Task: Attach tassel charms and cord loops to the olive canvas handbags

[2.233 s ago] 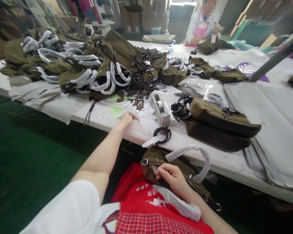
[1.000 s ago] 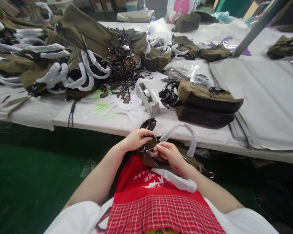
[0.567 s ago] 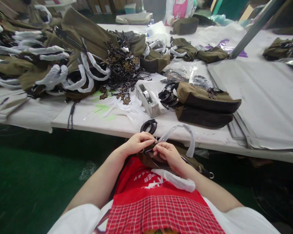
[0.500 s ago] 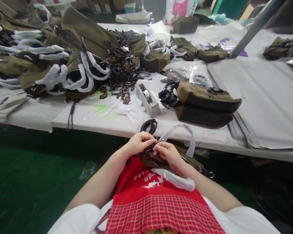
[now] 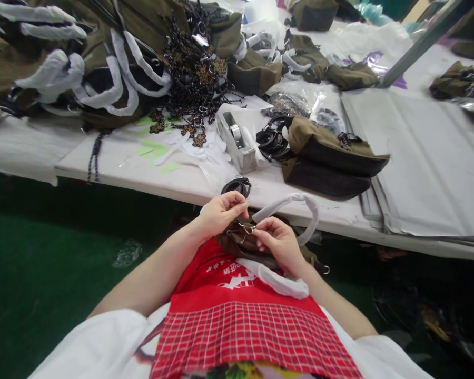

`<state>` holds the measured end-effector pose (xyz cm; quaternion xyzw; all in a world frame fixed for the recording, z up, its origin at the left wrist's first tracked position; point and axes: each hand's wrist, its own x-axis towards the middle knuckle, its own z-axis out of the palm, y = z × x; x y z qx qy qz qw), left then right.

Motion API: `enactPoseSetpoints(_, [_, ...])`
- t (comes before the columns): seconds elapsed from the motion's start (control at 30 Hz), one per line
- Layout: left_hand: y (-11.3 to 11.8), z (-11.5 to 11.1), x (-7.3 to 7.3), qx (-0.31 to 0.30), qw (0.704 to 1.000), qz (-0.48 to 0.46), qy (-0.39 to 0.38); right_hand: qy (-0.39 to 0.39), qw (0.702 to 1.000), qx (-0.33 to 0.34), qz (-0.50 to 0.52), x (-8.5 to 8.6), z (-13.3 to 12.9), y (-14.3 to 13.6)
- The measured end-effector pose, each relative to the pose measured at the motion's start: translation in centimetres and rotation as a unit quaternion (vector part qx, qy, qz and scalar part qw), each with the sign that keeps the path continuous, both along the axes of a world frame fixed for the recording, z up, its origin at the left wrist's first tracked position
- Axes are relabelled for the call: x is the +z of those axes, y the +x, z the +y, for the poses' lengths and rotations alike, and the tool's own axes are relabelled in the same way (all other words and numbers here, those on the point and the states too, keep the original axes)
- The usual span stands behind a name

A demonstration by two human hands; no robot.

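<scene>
An olive bag [image 5: 268, 257] with white-wrapped handles lies on my lap against the table edge. My right hand [image 5: 276, 239] pinches a small metal clasp [image 5: 247, 228] with a short cord over the bag. Just left of it and a little higher, my left hand [image 5: 226, 210] has its thumb and fingers pressed together; what they hold, if anything, is too small to make out. A wrapped handle [image 5: 306, 202] arches up beside my right hand. Behind my left hand a coiled black strap [image 5: 237, 187] rests on the table edge.
A tape dispenser [image 5: 237, 142] and a finished-looking olive and black bag [image 5: 334, 158] stand on the table [image 5: 181, 192]. Piled bags [image 5: 102, 68] and beaded charms [image 5: 197, 68] fill the left. Flat grey sheets [image 5: 418, 163] lie right.
The view has tilted down and shifted. My left hand has lifted away from the clasp, and the two hands are farther apart. My right hand still pinches the clasp.
</scene>
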<state>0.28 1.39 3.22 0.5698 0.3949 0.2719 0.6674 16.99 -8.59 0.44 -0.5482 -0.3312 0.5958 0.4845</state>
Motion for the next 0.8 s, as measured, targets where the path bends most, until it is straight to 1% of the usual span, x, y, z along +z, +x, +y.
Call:
enactPoseSetpoints(0.07, [0.0,-0.1,-0.1,-0.007,1.000,0.012,-0.008,-0.012,0.998,0.013,0.064,0.0,0.0,0.0])
enactPoseSetpoints(0.17, [-0.2,-0.5,-0.4,-0.026,0.999,0.032,-0.002,-0.015,0.996,0.016,0.084,-0.1,0.3,-0.1])
enactPoseSetpoints(0.33, [-0.9,-1.1,-0.8,-0.074,0.995,0.061,0.037,-0.003,0.999,0.001,0.045,-0.6,0.6,-0.3])
enactPoseSetpoints(0.43, [-1.2,-1.4,-0.6,-0.090,0.987,0.094,0.098,0.005,0.999,0.001,0.032,-0.8,0.5,-0.5])
enactPoseSetpoints(0.53, [-1.3,-1.6,-0.2,-0.096,0.974,0.129,0.160,0.038,0.999,0.002,-0.006,-1.1,0.1,-0.6])
enactPoseSetpoints(0.63, [-1.5,-1.6,0.1,-0.122,0.959,0.157,0.200,0.069,0.995,0.004,-0.071,-1.4,-0.3,-0.5])
enactPoseSetpoints(0.7, [-1.6,-1.5,0.3,-0.141,0.947,0.176,0.227,0.078,0.992,0.002,-0.103,-1.6,-0.4,-0.5])
enactPoseSetpoints(0.8, [-1.6,-1.4,0.5,-0.158,0.933,0.199,0.256,0.086,0.989,0.001,-0.122,-1.6,-0.4,-0.4])
